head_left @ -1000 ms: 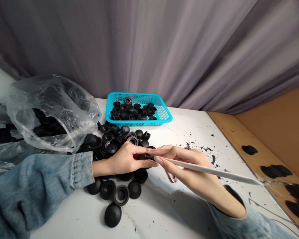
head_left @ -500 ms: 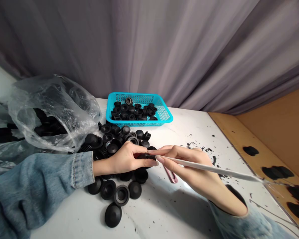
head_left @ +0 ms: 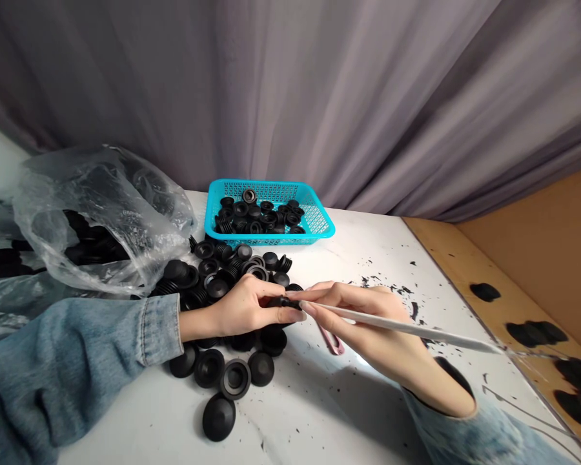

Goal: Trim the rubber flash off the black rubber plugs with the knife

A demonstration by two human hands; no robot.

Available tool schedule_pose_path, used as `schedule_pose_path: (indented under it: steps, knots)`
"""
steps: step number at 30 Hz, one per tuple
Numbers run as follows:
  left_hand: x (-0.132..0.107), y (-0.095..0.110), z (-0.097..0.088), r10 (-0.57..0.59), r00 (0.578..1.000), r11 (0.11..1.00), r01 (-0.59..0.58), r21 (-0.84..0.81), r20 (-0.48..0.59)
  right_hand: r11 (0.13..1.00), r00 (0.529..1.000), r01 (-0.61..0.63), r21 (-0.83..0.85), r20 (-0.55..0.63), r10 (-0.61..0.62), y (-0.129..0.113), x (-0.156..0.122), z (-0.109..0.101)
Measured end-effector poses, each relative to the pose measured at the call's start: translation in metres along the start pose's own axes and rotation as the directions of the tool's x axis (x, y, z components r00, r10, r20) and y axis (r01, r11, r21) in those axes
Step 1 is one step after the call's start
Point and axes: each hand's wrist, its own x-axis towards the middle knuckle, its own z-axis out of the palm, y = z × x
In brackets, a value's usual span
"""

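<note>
My left hand (head_left: 244, 307) is closed, pinching a small black rubber plug (head_left: 281, 301) between thumb and fingers; most of the plug is hidden. My right hand (head_left: 368, 316) grips a slim, light-grey, pen-like tool (head_left: 392, 324) close to its front end. The tool's tip meets the plug or sits right beside it; the fingers cover the exact contact. Both hands' fingertips nearly touch. Loose black rubber plugs (head_left: 217, 287), domed and ribbed, are heaped under and around my left hand. A pink-handled tool (head_left: 336, 345) lies on the table below my right hand, partly covered.
A blue perforated basket (head_left: 271, 239) of black plugs stands behind the heap. At left, a clear plastic bag (head_left: 111, 213) holds more black pieces. Black scraps (head_left: 382, 284) dot the white table (head_left: 353, 258). Flat black pieces (head_left: 537, 332) lie on a wooden surface (head_left: 445, 255) at right.
The whole view has shifted very slightly. The black plug shows a little more between my fingers; both hands keep nearly the same position and grip.
</note>
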Motion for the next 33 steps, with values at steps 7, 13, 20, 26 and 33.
schedule_pose_path:
  steps: [7, 13, 20, 26, 33]
  knots:
    - [0.0010, 0.0022, 0.0006, -0.004, 1.000, 1.000, 0.004, -0.024, -0.007, 1.000, 1.000, 0.005, 0.031, -0.020, -0.004, 0.0020, -0.0004, 0.0002]
    - [0.0004, -0.0016, 0.0016, -0.011, 1.000, 1.000, 0.011, 0.011, -0.013, 0.996, 0.996, 0.087, -0.030, -0.024, -0.088, 0.0045, -0.0004, 0.0016]
    - [0.0012, -0.0018, 0.0025, -0.005, 1.000, 0.999, 0.005, 0.040, -0.023, 0.980, 0.983, 0.177, -0.089, -0.022, -0.180, 0.0025, -0.0001, 0.0029]
    - [0.0011, -0.0015, 0.0032, -0.016, 1.000, 0.998, 0.017, 0.057, -0.023, 0.982, 0.988, 0.146, -0.117, -0.037, -0.152, 0.0027, 0.0000, 0.0034]
    - [0.0014, 0.0008, 0.0038, -0.070, 0.998, 0.991, 0.070, 0.110, 0.003, 0.999, 0.997, 0.030, -0.034, 0.069, -0.027, 0.0057, 0.0003, -0.0005]
